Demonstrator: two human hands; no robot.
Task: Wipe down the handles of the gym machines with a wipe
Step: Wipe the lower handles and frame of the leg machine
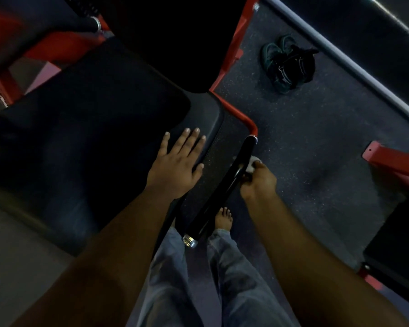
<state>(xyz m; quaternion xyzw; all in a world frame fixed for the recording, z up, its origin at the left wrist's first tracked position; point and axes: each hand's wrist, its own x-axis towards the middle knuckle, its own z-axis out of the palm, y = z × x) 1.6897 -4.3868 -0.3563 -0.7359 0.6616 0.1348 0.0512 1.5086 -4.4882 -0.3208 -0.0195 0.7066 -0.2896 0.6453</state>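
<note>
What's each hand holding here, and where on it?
The right hand grips a white wipe against the black handle, around its upper middle. The left hand holds nothing; it rests flat on the seat pad edge.

Black handle, white wipe, red frame, speckled floor.
</note>
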